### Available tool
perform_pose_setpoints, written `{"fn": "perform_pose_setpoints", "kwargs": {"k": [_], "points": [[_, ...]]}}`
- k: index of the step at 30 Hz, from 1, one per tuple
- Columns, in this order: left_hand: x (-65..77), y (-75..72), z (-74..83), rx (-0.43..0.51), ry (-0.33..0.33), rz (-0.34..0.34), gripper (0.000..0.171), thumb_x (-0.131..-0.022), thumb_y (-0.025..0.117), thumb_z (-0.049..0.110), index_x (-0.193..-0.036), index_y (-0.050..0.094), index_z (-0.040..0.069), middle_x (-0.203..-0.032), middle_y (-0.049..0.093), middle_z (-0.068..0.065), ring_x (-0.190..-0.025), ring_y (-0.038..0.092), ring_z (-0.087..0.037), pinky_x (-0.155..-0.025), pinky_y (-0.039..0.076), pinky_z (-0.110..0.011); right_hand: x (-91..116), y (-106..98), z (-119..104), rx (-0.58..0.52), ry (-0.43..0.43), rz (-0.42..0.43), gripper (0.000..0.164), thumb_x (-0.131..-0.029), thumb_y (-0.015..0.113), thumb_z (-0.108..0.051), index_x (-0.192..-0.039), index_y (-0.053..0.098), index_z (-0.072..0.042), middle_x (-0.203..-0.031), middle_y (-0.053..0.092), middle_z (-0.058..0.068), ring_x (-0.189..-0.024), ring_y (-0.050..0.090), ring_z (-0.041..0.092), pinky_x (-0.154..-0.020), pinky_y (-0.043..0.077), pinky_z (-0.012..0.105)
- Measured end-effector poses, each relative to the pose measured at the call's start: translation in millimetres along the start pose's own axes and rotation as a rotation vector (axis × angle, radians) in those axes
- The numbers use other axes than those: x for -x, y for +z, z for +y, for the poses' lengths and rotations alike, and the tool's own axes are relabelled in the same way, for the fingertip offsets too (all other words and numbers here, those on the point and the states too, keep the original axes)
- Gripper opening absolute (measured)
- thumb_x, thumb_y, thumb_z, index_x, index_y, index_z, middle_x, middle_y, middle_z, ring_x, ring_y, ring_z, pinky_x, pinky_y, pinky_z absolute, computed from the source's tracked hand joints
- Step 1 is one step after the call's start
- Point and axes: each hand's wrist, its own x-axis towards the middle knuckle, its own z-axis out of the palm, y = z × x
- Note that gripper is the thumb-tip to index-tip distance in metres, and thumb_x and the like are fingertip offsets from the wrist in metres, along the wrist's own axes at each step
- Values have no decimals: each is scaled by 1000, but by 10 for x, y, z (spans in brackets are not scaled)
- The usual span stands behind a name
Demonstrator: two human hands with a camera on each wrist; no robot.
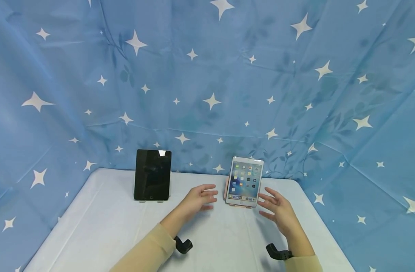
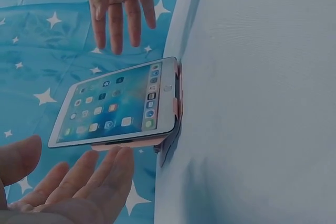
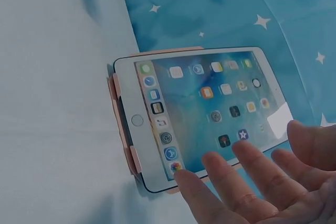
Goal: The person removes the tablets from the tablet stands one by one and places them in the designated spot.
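A white tablet [image 1: 244,182] with a lit home screen of app icons leans on a pink stand [image 3: 122,124] at the back of the table. My left hand [image 1: 197,198] is held to the left of it, fingers spread and pointing toward it, with a gap between. On the other side my right hand [image 1: 276,209] has its fingers apart beside the tablet's right edge; they overlap the screen's corner in the right wrist view. Both palms face inward and hold nothing. Farther left a black tablet [image 1: 153,175] with a dark screen stands upright on a stand [image 1: 163,201].
A white cloth covers the table [image 1: 105,226]. Behind and along both sides hangs a blue curtain [image 1: 193,94] with white stars. Black wrist mounts [image 1: 184,245] are strapped to both forearms, below beige sleeves.
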Motion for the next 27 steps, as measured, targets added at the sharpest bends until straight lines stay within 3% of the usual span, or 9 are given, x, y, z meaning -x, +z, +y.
{"fn": "perform_pose_setpoints", "kwargs": {"k": [17,22,27], "points": [[-203,-6,165,33,-30,-23,51,-109,59,7,-159,49,6,-162,52,-23,-149,53,-44,-115,55,-55,-228,-237,-27,-59,-25,-76,62,-115,52,-20,-170,25,-8,-172,37,24,-147,58,35,-112,59,45],[-285,-41,192,44,-35,-14,52,-109,60,9,-160,49,9,-162,54,-19,-151,52,-42,-117,54,-55,-287,-294,-61,-80,-32,-105,62,-115,51,-18,-170,24,-6,-173,35,25,-141,64,24,-111,60,41],[-350,-75,222,58,-40,-28,53,-109,60,8,-161,47,8,-164,52,-19,-153,48,-43,-121,49,-58,-340,-349,-102,-63,-28,-126,62,-115,48,-14,-170,21,-4,-174,32,26,-140,63,21,-112,58,40]]}}
